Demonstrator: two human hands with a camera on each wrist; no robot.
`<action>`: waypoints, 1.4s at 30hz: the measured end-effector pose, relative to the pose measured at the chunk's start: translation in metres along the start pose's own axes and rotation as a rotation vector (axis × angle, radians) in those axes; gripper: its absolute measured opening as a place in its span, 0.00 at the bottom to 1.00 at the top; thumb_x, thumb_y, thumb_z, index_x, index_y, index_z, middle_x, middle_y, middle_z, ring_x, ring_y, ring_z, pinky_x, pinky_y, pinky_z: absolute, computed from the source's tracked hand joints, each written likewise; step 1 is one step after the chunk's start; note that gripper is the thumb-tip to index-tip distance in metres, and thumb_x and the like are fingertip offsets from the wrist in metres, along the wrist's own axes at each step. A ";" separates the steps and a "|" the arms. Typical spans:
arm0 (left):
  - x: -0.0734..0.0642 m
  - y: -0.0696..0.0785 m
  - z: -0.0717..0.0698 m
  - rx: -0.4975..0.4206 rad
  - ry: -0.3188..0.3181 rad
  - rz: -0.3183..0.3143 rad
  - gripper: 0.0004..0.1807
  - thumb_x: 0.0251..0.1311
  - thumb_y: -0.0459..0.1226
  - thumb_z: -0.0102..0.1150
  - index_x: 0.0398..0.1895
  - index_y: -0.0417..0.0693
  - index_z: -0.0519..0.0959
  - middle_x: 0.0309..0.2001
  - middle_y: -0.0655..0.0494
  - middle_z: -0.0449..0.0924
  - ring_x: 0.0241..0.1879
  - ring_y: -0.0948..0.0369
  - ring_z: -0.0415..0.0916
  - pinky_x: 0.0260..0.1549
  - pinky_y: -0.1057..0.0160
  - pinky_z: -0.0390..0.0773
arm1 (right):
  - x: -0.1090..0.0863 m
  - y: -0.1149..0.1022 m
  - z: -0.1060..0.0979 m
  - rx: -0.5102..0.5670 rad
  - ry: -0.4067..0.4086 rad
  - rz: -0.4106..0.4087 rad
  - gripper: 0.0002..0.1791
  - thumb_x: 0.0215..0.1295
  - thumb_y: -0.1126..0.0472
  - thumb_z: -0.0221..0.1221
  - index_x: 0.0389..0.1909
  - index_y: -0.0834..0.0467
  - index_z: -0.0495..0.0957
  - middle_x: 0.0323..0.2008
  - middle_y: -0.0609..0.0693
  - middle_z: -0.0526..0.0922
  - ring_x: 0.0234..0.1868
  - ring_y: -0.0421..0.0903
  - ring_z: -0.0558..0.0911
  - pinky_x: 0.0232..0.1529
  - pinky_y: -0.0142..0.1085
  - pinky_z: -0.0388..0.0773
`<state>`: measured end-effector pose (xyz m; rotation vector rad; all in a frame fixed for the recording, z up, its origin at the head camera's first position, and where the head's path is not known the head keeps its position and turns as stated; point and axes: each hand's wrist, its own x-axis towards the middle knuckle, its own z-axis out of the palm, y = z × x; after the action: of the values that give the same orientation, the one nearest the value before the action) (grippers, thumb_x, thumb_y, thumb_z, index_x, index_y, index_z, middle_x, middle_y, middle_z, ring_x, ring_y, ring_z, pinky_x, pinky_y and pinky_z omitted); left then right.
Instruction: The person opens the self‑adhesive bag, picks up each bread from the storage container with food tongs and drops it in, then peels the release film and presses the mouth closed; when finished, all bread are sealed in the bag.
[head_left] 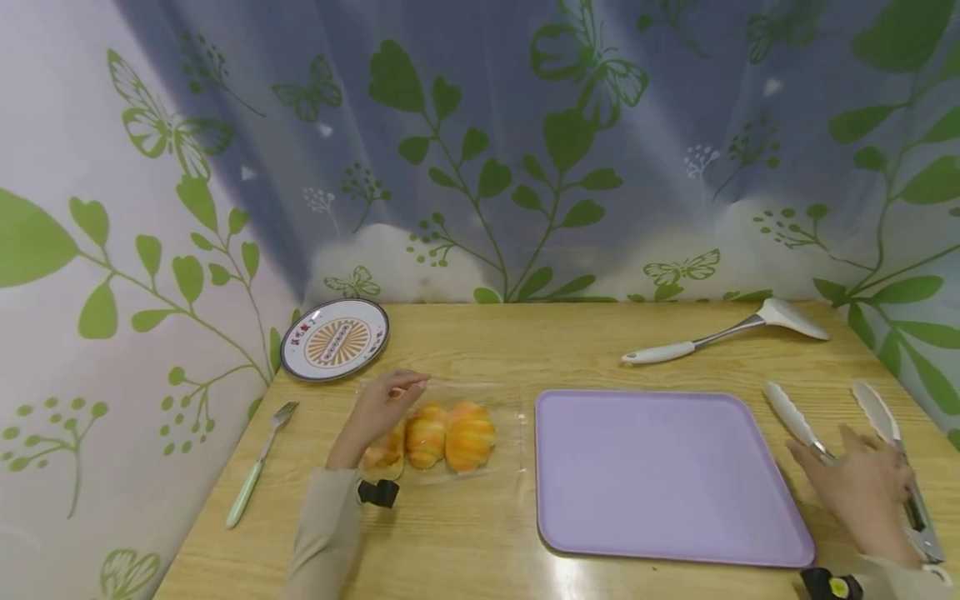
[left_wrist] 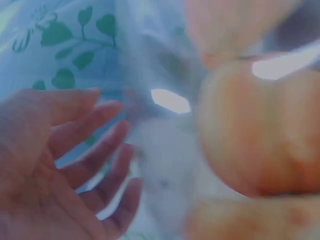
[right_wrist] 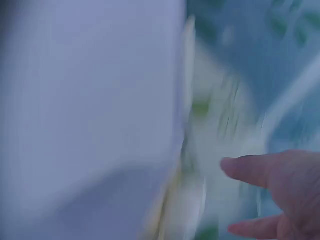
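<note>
My left hand [head_left: 381, 414] is above the left end of a clear packet with several bread rolls [head_left: 470, 437], hiding part of one. In the left wrist view its fingers [left_wrist: 95, 162] are spread and loosely bent, apart from the wrapped rolls [left_wrist: 250, 130]. At the right side of the table, my right hand [head_left: 862, 483] hovers over metal tongs [head_left: 877, 410] with pale tips, covering their middle. Blurred in the right wrist view, the thumb and a finger [right_wrist: 255, 170] reach out with nothing between them.
A lilac tray [head_left: 660, 475] lies between the hands. Behind it rests a white-handled spatula [head_left: 660, 353]. On the left are a patterned plate [head_left: 336, 340] and a green-handled fork [head_left: 258, 467]. A leaf-printed curtain [head_left: 480, 167] hangs along the table's back edge.
</note>
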<state>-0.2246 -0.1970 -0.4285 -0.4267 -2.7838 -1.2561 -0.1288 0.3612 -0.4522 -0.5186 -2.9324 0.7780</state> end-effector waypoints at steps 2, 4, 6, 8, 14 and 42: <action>0.013 0.009 -0.004 0.037 -0.088 0.011 0.17 0.71 0.40 0.52 0.55 0.39 0.80 0.58 0.41 0.78 0.56 0.45 0.76 0.54 0.46 0.77 | -0.004 -0.031 0.009 0.039 0.023 -0.156 0.41 0.71 0.45 0.52 0.64 0.80 0.59 0.57 0.86 0.61 0.57 0.82 0.60 0.55 0.70 0.57; 0.026 0.018 -0.006 0.071 -0.175 0.013 0.18 0.72 0.39 0.51 0.58 0.39 0.78 0.60 0.40 0.76 0.57 0.45 0.75 0.55 0.45 0.76 | -0.011 -0.065 0.019 0.112 -0.016 -0.283 0.35 0.70 0.51 0.56 0.62 0.77 0.65 0.53 0.81 0.71 0.53 0.76 0.71 0.52 0.63 0.70; 0.039 0.026 -0.005 0.105 -0.244 0.027 0.18 0.72 0.38 0.50 0.59 0.39 0.77 0.61 0.39 0.74 0.56 0.44 0.75 0.56 0.45 0.76 | -0.021 -0.099 0.032 0.195 -0.081 -0.366 0.30 0.67 0.55 0.60 0.61 0.73 0.69 0.47 0.73 0.80 0.45 0.66 0.81 0.44 0.52 0.80; 0.051 0.033 0.000 0.142 -0.301 0.045 0.18 0.72 0.36 0.50 0.59 0.37 0.77 0.61 0.38 0.75 0.55 0.44 0.76 0.55 0.45 0.76 | -0.035 -0.128 0.046 0.288 -0.184 -0.440 0.27 0.66 0.57 0.61 0.60 0.70 0.71 0.38 0.63 0.84 0.37 0.52 0.84 0.37 0.40 0.82; 0.076 0.046 0.030 0.229 -0.485 0.010 0.18 0.70 0.30 0.50 0.61 0.37 0.75 0.64 0.39 0.73 0.61 0.43 0.72 0.59 0.49 0.75 | -0.077 -0.187 0.086 0.606 -0.673 -0.582 0.38 0.69 0.58 0.59 0.71 0.72 0.54 0.31 0.58 0.84 0.27 0.37 0.80 0.27 0.30 0.77; 0.073 0.025 0.010 -0.309 -0.252 -0.063 0.17 0.77 0.37 0.38 0.53 0.28 0.68 0.51 0.30 0.79 0.51 0.45 0.80 0.58 0.44 0.75 | -0.071 -0.241 0.115 0.652 -0.316 -0.560 0.04 0.69 0.65 0.56 0.36 0.62 0.78 0.33 0.58 0.85 0.32 0.51 0.85 0.31 0.32 0.82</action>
<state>-0.2869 -0.1569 -0.4048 -0.5529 -2.8236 -1.7723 -0.1519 0.0866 -0.4315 0.4853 -2.5850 1.7021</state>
